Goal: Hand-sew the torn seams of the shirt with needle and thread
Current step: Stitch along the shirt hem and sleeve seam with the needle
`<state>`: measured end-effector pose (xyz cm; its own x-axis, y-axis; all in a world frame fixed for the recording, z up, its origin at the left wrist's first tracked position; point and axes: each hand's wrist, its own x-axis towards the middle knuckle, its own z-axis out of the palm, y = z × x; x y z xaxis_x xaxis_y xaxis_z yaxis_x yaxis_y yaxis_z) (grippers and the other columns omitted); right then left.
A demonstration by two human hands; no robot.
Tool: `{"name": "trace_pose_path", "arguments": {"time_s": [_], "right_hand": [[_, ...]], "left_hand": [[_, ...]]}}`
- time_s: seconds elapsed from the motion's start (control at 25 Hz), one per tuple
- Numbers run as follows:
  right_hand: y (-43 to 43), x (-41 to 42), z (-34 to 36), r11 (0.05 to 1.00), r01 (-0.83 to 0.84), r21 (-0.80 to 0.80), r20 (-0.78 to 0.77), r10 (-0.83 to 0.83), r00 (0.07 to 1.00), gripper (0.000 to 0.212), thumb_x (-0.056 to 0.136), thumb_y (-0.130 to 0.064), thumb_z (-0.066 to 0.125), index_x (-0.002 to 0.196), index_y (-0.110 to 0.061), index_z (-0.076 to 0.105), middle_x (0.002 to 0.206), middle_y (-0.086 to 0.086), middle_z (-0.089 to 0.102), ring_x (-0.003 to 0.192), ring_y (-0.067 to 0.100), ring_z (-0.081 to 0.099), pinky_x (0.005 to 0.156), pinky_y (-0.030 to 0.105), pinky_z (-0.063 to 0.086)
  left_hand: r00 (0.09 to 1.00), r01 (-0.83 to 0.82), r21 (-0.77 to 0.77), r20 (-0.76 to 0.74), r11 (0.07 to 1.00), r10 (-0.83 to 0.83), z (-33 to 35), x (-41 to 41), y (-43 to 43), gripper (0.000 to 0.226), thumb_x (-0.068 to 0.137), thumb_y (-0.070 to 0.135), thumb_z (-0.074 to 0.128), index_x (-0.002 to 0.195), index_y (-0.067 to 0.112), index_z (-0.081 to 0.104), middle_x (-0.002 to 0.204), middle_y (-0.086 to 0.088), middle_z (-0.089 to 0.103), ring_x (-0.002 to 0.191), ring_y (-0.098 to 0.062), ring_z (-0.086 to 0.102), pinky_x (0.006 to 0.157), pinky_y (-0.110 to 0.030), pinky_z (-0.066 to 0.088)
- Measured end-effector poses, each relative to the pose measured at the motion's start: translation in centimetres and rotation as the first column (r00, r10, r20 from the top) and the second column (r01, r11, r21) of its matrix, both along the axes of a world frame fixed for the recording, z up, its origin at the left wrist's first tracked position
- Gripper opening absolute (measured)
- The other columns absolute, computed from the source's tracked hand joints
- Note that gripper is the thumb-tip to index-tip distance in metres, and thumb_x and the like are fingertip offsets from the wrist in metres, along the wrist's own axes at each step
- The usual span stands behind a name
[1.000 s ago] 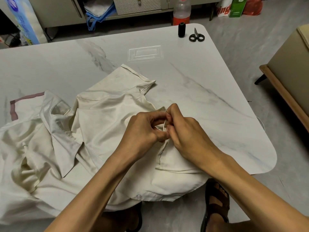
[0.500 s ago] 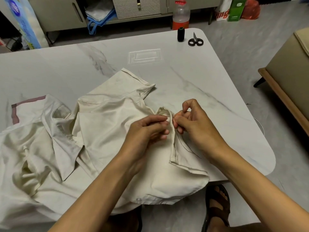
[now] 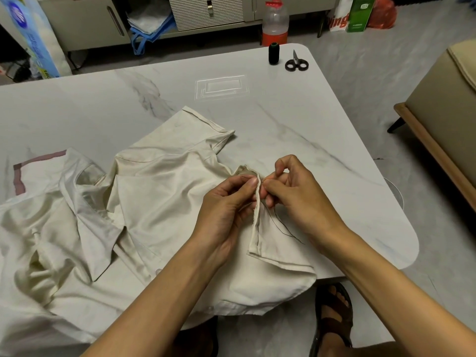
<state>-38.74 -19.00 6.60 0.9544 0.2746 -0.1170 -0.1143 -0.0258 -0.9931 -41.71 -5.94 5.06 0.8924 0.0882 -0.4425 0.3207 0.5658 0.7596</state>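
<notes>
A cream shirt [image 3: 144, 202] lies crumpled on the white marble table [image 3: 283, 119]. My left hand [image 3: 226, 210] pinches a raised seam [image 3: 256, 210] of the shirt, with a line of dark stitches running down it. My right hand [image 3: 296, 194] is right beside the seam on its right, thumb and forefinger pinched together at the fabric edge; the needle is too small to make out. Dark thread [image 3: 283, 225] loops loosely over the cloth below my right hand.
A black thread spool [image 3: 273, 53] and small black scissors [image 3: 296, 63] sit at the table's far right corner. A beige sofa [image 3: 448, 119] stands to the right. A bottle [image 3: 275, 21] and a cabinet lie beyond the table. My sandalled foot [image 3: 332, 315] shows below the edge.
My hands have drawn slightly apart from a tight cluster. The seam now stands up straighter between them, and loose thread has appeared on the cloth under my right hand.
</notes>
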Motion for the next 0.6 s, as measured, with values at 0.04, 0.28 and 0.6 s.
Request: {"name": "trace_pose_path", "arguments": {"time_s": [0.04,0.28,0.6], "right_hand": [[-0.07,-0.07,0.15,1.000,0.006,0.000,-0.009,-0.006,1.000,0.023,0.090,0.004,0.051,0.086,-0.016,0.040,0.068,0.004,0.064,0.060,0.018,0.054,0.066,0.038,0.045],[-0.09,-0.07,0.27,1.000,0.004,-0.018,0.001,-0.004,1.000,0.023,0.087,0.007,0.049,0.085,-0.015,0.041,0.066,0.004,0.064,0.058,0.019,0.054,0.065,0.039,0.045],[0.09,-0.11,-0.41,0.997,0.006,-0.071,0.079,-0.001,0.997,0.019,0.089,0.002,0.053,0.086,-0.014,0.042,0.062,0.002,0.061,0.058,0.018,0.052,0.061,0.035,0.042]], "left_hand": [[1.000,-0.005,-0.015,-0.005,1.000,0.005,-0.01,0.06,-0.01,0.004,0.076,0.014,0.074,0.080,0.013,0.073,0.082,-0.012,0.069,0.079,-0.022,0.066,0.109,-0.048,0.042],[1.000,0.001,-0.031,0.001,1.000,-0.001,-0.38,0.18,0.07,0.005,0.076,0.015,0.073,0.080,0.012,0.072,0.081,-0.013,0.069,0.079,-0.022,0.067,0.109,-0.047,0.042],[0.998,-0.001,0.086,0.068,0.996,-0.005,-0.72,0.12,-0.12,0.005,0.075,0.014,0.075,0.078,0.010,0.075,0.086,-0.017,0.068,0.080,-0.028,0.064,0.100,-0.049,0.048]]}}
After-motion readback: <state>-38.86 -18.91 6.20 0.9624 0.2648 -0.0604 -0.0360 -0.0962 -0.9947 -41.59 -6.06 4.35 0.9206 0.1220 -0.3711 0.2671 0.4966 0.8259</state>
